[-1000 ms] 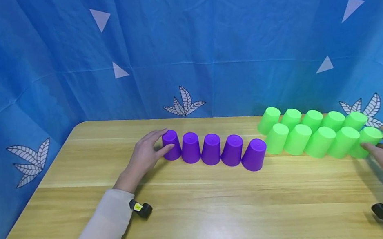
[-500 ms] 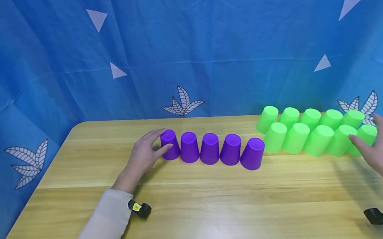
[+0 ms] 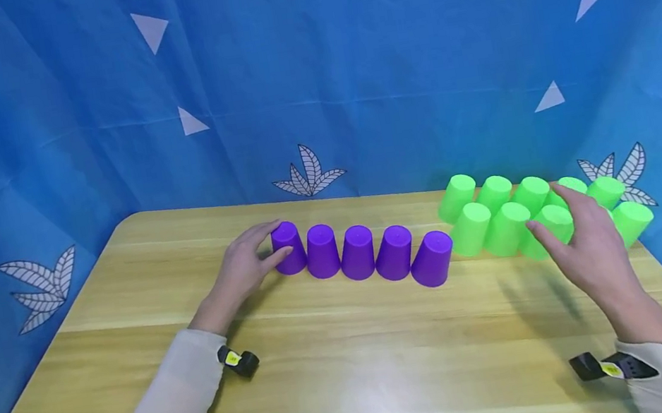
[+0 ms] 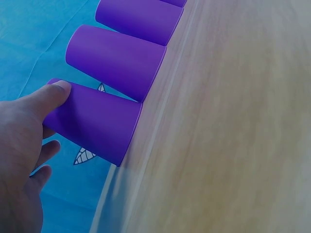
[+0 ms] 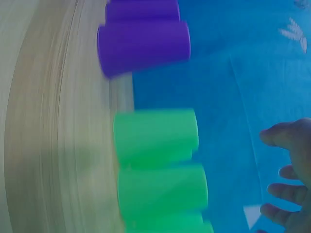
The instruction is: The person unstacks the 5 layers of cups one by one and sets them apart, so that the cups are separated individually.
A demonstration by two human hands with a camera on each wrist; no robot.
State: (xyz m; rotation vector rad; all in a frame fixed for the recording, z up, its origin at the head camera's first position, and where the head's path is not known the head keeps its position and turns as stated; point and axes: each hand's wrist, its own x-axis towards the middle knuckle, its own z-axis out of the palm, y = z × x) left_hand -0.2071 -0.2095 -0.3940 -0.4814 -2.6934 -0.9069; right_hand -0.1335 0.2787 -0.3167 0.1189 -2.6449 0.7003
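Several purple cups stand upside down in a slanting row on the wooden table. My left hand (image 3: 245, 266) holds the leftmost purple cup (image 3: 288, 245), thumb on its near side and fingers behind. In the left wrist view the thumb lies near the base of that cup (image 4: 99, 121). To the right, green cups form two rows, a front row (image 3: 506, 230) and a back row (image 3: 457, 198), also upside down. Over the front green row hovers my right hand (image 3: 595, 253), thumb and fingers spread and nothing in its grasp; it hides part of the cups behind it.
A blue patterned curtain (image 3: 259, 67) hangs right behind the table (image 3: 331, 378) and along its sides. The rightmost purple cup (image 3: 432, 259) stands beside the left end of the green rows. Each wrist wears a black strap camera (image 3: 240, 361).
My right hand has left the right end of the front green row and moved leftward over it. My left hand stays on the leftmost purple cup. The head view has shifted slightly.
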